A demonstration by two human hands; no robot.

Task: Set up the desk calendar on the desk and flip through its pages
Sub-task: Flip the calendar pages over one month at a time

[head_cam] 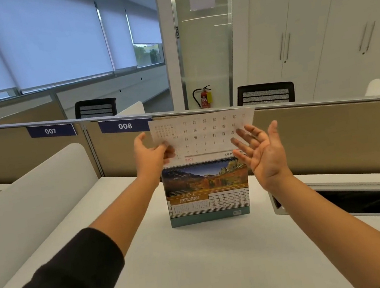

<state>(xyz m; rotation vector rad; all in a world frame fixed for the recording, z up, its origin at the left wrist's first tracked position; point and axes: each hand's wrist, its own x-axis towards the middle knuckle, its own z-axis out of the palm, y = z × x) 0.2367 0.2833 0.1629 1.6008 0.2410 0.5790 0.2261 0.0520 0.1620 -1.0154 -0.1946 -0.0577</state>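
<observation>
The desk calendar (207, 191) stands upright on the white desk (201, 260), showing a mountain photo and a JANUARY grid. Above its spiral binding one page (203, 135) is lifted straight up, its printed numbers upside down. My left hand (151, 153) pinches the left edge of that page between thumb and fingers. My right hand (263, 152) is open, palm toward me, its fingertips resting on the page's right side without gripping it.
A beige partition (330, 135) with labels 007 and 008 runs behind the desk. A white curved divider (28, 207) borders the left. An open cable tray (355, 200) sits at the right. Two black chairs, a fire extinguisher (205, 97) and cabinets stand beyond.
</observation>
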